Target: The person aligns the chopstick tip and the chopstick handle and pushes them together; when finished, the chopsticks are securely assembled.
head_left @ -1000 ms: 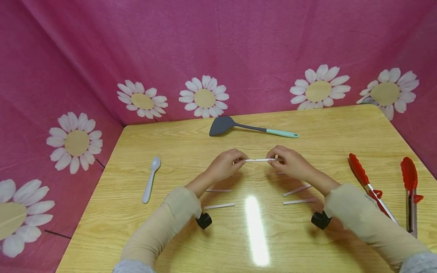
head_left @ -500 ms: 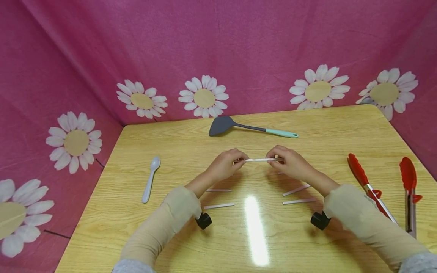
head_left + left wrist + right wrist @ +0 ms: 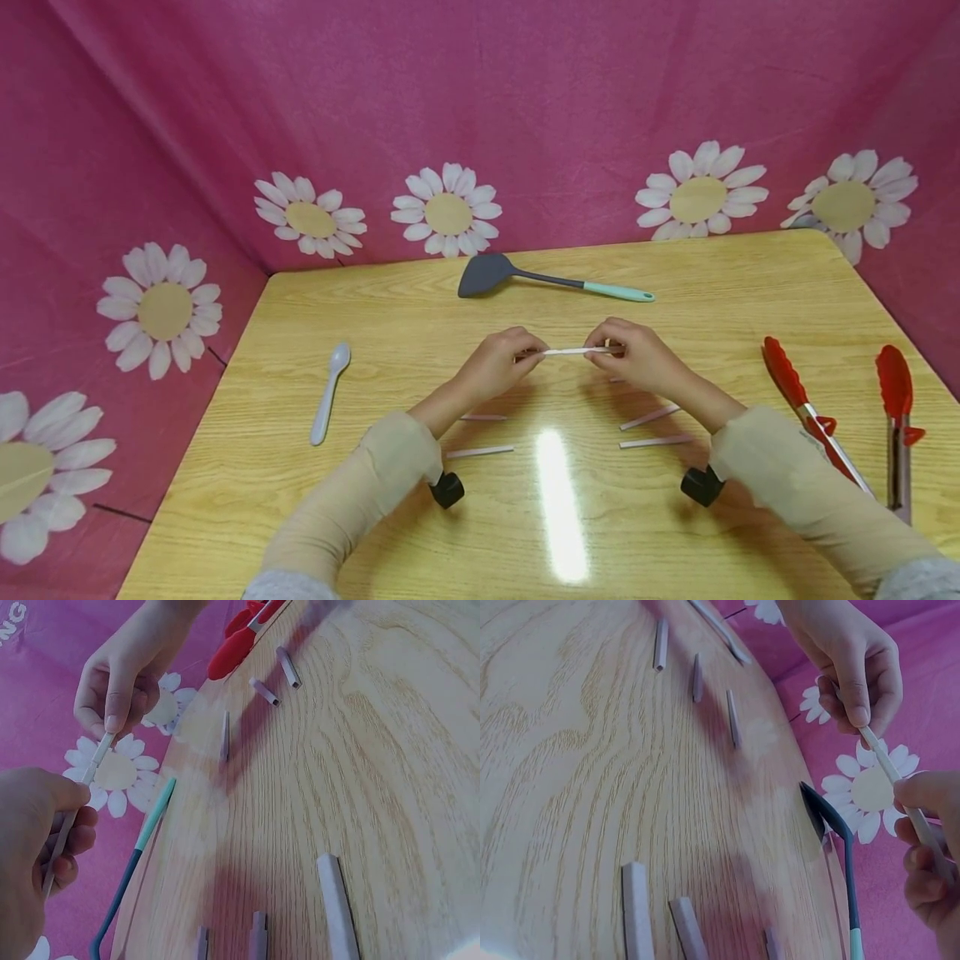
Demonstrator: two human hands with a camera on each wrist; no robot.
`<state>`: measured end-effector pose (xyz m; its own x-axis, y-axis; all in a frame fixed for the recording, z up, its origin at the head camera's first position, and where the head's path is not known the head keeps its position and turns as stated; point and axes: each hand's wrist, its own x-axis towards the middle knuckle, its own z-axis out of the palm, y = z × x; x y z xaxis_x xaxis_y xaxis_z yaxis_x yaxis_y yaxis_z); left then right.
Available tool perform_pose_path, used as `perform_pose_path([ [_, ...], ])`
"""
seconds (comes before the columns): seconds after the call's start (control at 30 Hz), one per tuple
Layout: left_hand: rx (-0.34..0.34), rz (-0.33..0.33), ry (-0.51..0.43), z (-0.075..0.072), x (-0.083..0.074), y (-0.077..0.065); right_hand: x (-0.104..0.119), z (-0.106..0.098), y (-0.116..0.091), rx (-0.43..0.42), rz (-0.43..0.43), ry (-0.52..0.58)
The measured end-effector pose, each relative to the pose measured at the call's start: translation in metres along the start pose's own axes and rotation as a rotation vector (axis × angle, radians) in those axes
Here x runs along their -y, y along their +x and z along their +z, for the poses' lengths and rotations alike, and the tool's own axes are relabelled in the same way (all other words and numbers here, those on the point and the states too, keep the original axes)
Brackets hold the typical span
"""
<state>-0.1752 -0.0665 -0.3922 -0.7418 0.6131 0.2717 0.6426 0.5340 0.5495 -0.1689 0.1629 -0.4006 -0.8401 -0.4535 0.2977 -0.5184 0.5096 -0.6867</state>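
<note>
My left hand (image 3: 497, 364) and right hand (image 3: 636, 357) face each other above the middle of the table. Each pinches a thin white square-sided stick between thumb and fingers. The left stick (image 3: 58, 851) and right stick (image 3: 924, 831) meet end to end in one nearly straight line (image 3: 567, 351). A small step in thickness shows between the hands in both wrist views. How far one end goes into the other I cannot tell. On the wooden table below lie several similar sticks, among them a left one (image 3: 482, 452) and a right one (image 3: 656, 442).
A spatula (image 3: 487, 275) with a mint handle lies behind the hands. To the left is a pale plastic spoon (image 3: 328, 396). Two red-tipped tongs (image 3: 786, 371) lie at the right, one partly behind the right sleeve. Pink flowered cloth (image 3: 525, 108) borders the table.
The seam between the two held sticks, plain a second ago, has become hard to see in the head view. The hands have drawn very slightly closer, both still pinching.
</note>
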Motion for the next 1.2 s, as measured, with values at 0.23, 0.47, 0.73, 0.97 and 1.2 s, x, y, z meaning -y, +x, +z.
perform_pose_path([
  [0.23, -0.031, 0.016, -0.012, -0.003, -0.004, -0.002, 0.004, 0.000, -0.001, -0.030, -0.049, 0.013],
  [0.47, -0.034, 0.001, -0.007, -0.005, -0.009, -0.001, 0.007, 0.000, -0.001, -0.035, -0.060, 0.044],
  [0.73, -0.034, 0.008, 0.007, -0.007, -0.012, -0.001, 0.009, 0.000, -0.001, -0.065, -0.094, 0.054],
  [0.97, -0.045, 0.003, -0.018, -0.007, -0.014, -0.003, 0.013, 0.000, -0.001, -0.060, -0.096, 0.074],
  [1.2, -0.070, -0.013, -0.038, -0.007, -0.017, -0.006, 0.016, -0.001, -0.001, -0.054, -0.096, 0.078],
])
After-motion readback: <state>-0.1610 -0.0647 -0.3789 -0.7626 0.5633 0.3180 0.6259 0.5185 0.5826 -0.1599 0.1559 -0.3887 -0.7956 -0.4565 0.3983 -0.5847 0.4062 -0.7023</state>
